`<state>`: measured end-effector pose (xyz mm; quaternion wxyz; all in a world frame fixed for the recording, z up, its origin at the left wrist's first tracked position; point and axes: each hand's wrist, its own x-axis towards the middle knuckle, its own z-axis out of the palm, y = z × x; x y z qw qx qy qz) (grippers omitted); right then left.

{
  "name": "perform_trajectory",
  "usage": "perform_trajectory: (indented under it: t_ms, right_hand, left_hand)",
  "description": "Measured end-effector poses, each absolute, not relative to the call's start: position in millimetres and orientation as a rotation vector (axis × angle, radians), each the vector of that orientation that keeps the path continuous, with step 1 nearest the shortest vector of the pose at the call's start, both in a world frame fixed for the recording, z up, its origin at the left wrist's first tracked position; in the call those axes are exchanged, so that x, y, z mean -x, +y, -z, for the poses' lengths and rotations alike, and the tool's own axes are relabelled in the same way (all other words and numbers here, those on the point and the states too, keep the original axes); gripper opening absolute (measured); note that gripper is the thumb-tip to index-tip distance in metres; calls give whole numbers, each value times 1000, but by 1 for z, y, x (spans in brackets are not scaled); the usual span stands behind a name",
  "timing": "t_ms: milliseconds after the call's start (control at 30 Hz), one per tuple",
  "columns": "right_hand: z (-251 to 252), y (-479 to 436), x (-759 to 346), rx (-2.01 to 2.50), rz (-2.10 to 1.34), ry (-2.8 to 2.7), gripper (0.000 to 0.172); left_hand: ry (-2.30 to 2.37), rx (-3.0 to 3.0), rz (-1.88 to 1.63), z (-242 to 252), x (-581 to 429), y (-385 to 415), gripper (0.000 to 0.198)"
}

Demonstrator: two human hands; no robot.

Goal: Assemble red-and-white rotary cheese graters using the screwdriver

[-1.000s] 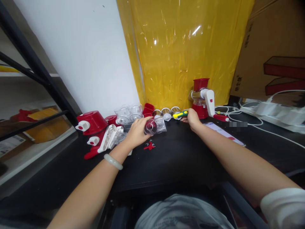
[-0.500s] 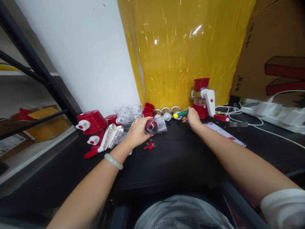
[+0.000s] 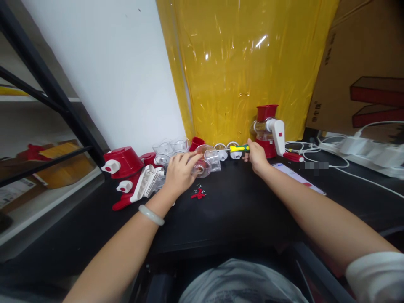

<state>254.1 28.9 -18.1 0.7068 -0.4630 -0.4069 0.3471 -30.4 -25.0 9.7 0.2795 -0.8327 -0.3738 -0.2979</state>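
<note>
My left hand (image 3: 181, 171) is closed around a clear plastic housing (image 3: 205, 166), a rounded see-through part with a square opening on its right. My right hand (image 3: 256, 157) grips a screwdriver (image 3: 239, 149) by its green and yellow handle. The shaft points left, toward the clear housing; whether its tip touches anything I cannot make out. On the black table below my left hand lie small red parts (image 3: 198, 194) and several thin screws (image 3: 199, 185). Behind the screwdriver stand metal grater drums (image 3: 232, 145) with white ends.
An assembled red and white rotary grater (image 3: 267, 134) stands at the back right, beside a phone (image 3: 298, 179) and a white power strip (image 3: 362, 153). Red bases (image 3: 123, 162), white crank handles (image 3: 143, 183) and clear housings (image 3: 170, 147) crowd the left. Shelving (image 3: 38, 101) borders the table.
The clear housing has been turned in my left hand; its red inside no longer shows, and its square opening faces right. The screwdriver has levelled out and its shaft is now visible.
</note>
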Motion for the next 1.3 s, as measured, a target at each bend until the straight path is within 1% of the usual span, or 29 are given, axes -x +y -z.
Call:
perform_trajectory:
  t_ms: [100, 167, 333, 467, 533, 667, 867, 967, 1033, 1100, 1200, 1300]
  right_hand:
    - [18, 30, -254, 1020, -758, -889, 37]
    - [17, 30, -254, 994, -797, -858, 37]
    - [15, 32, -256, 860, -919, -742, 21]
    - [15, 33, -257, 805, -910, -729, 14]
    - [16, 33, -257, 790, -906, -761, 13]
    - [18, 32, -254, 792, -903, -829, 25]
    - [23, 33, -253, 862, -778, -926, 46]
    - [23, 33, -253, 860, -847, -937, 51]
    - [21, 31, -252, 837, -941, -914, 48]
    - [19, 29, -252, 803, -1010, -882, 38]
    - [15, 25, -252, 764, -1030, -854, 24]
    - [14, 24, -252, 749, -1033, -820, 17]
  left_hand:
    - [-954, 2189, 789, -12, 33, -26, 43]
    - [-957, 2205, 780, -13, 34, -27, 45]
    - [-929, 2224, 785, -11, 35, -26, 53]
    - [-839, 2120, 782, -7, 36, -22, 56]
    - [-752, 2028, 822, -7, 36, -20, 55]
    - [-657, 1898, 873, -10, 37, -19, 52]
    - [-641, 1834, 886, -14, 40, -18, 53]
    - [-645, 1817, 906, -15, 41, -17, 51]
    - [-647, 1816, 909, -15, 41, -16, 50]
    - [-649, 1824, 897, -15, 41, -16, 49]
    - [-642, 1828, 873, -14, 41, -15, 48]
    - [-641, 1826, 862, -13, 41, -15, 49]
